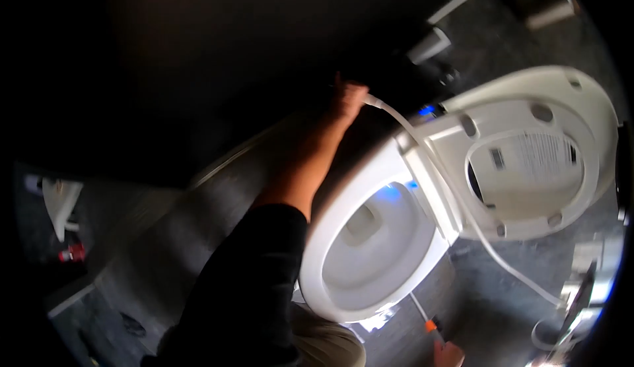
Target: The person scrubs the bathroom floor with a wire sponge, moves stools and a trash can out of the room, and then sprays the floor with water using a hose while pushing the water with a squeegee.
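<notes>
My left hand point(350, 98), at the end of an outstretched black-sleeved arm, is closed round the end of a white hose point(485, 238). The hose runs across the back of a white toilet bowl point(314, 255) and down to the lower right. Low in the view, my right hand point(449, 355) is closed on a tool point(431, 326) with an orange part and a thin pale shaft, beside the bowl's rim. The raised toilet seat point(591, 149) and its lid point(555, 80) lean back at the right, with a printed label point(535, 156) showing through the seat opening.
A dark wall or panel point(218, 57) fills the upper left. Grey floor point(158, 248) surrounds the bowl. A red object point(72, 253) lies at the far left. White pieces point(430, 45) lie behind the toilet, and shiny items point(581, 301) stand at the lower right.
</notes>
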`<state>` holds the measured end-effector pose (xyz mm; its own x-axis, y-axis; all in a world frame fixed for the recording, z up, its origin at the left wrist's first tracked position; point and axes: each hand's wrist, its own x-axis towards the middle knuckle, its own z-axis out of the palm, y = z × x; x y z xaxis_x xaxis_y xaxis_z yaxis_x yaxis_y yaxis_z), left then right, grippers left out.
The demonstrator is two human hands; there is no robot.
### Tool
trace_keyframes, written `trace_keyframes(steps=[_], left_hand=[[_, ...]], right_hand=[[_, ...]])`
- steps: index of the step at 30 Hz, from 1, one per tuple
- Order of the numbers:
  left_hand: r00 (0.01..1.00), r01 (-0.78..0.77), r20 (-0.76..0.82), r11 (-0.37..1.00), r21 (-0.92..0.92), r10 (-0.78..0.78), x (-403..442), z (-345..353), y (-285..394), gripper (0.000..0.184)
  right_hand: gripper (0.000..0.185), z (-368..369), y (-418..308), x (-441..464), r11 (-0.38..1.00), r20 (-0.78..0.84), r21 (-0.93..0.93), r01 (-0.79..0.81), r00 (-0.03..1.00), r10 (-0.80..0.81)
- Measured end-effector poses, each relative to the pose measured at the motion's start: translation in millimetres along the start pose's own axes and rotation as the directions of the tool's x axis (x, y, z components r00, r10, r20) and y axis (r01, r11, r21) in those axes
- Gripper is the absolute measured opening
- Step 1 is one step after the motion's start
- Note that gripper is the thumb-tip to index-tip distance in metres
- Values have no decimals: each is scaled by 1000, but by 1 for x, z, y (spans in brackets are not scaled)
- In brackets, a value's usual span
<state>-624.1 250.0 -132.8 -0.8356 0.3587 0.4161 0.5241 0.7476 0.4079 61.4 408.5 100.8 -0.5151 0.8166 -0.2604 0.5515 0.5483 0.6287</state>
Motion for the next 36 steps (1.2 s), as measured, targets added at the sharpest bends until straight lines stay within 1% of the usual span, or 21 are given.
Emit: trace_keyframes(steps=[2,4,5,6,7,8,9,10,11,12,13,15,16,20,22,24,27,30,32,34,36], left_hand=[[997,-23,67,999,-39,25,12,-5,8,21],[991,99,117,957,-271,-70,24,2,9,30],[965,239,205,874,-424,-165,28,-11,22,27],[992,-59,104,991,-124,72,33,-13,28,18],[990,-79,107,986,-143,95,38,-13,35,25],[987,-104,102,978,-179,123,48,-3,43,30],[987,-122,79,974,-190,139,54,-1,60,34],[988,-134,56,978,-161,144,57,1,70,30],[982,-154,102,986,-56,160,59,-1,85,34],[973,-223,15,961,-164,229,68,22,79,35],[975,-208,51,969,-133,216,78,40,61,37],[975,-159,131,977,-142,178,72,26,100,38],[963,-258,48,959,-119,265,74,33,96,38],[971,-196,122,978,-70,204,72,40,107,37],[969,-199,142,979,-35,202,80,52,103,36],[970,-184,161,983,2,181,82,65,94,36],[972,-106,195,985,-135,131,89,78,89,36],[970,-81,214,981,-176,119,92,75,96,40],[963,-99,233,980,-175,139,88,71,99,44],[956,-107,263,989,-101,130,94,79,94,45],[949,-116,292,993,-26,119,95,80,96,46]], right_hand=[[44,6,-6,-16,993,-8,58,-106,994,107],[42,12,13,-1,993,31,-1,-116,993,116],[45,-12,13,6,983,236,25,-182,957,171],[47,5,29,4,981,119,58,-185,977,177],[47,5,42,14,983,187,49,-177,968,165],[46,10,57,17,984,27,-2,-176,984,176],[48,19,77,24,979,36,-31,-200,979,201],[50,10,96,39,970,114,18,-241,965,237],[51,28,118,44,980,33,10,-201,979,201],[52,31,132,50,974,80,-30,-224,971,225],[53,34,150,62,973,75,-6,-231,970,230],[50,24,177,79,967,168,3,-255,954,250],[48,26,188,90,975,147,17,-222,965,217],[46,25,199,148,978,-4,181,-105,994,107],[47,20,186,173,984,-108,177,-14,994,33],[48,26,161,211,995,-64,100,30,998,-23],[51,2,142,228,993,61,119,8,998,-15],[60,18,154,234,982,189,188,-30,982,-7],[60,34,165,231,976,185,216,-1,982,-40],[53,36,180,222,952,323,233,-200,939,118],[54,38,196,223,972,281,157,-173,952,124]])
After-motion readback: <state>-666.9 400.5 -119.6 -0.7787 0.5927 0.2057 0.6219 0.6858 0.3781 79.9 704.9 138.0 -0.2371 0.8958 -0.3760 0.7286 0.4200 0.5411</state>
